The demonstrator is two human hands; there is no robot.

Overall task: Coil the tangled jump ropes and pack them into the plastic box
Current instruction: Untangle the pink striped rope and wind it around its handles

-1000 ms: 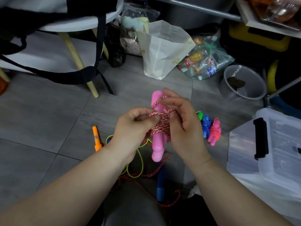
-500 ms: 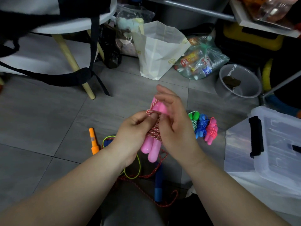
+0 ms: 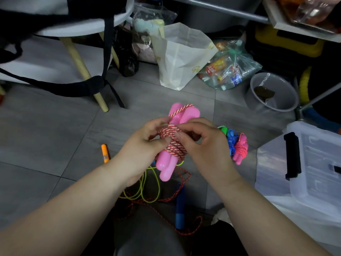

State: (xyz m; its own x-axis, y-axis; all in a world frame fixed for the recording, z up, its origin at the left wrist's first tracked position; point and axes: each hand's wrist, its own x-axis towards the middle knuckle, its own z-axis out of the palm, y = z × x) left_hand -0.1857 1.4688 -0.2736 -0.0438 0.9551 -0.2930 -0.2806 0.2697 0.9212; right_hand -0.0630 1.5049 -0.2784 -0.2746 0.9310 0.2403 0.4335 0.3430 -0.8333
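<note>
L hand (image 3: 144, 146), R hand (image 3: 204, 145): grip on pink-handled rope bundle (image 3: 173, 145), R maybe fingertips only

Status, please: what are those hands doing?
Left hand holds pink handles; right hand pinches striped cord wound round them. Tail hangs loose. Yellow rope beneath.

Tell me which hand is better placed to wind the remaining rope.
Probably the right hand: it pinches the red-white rope at the wraps, while the left hand grips the pink handles.
</note>
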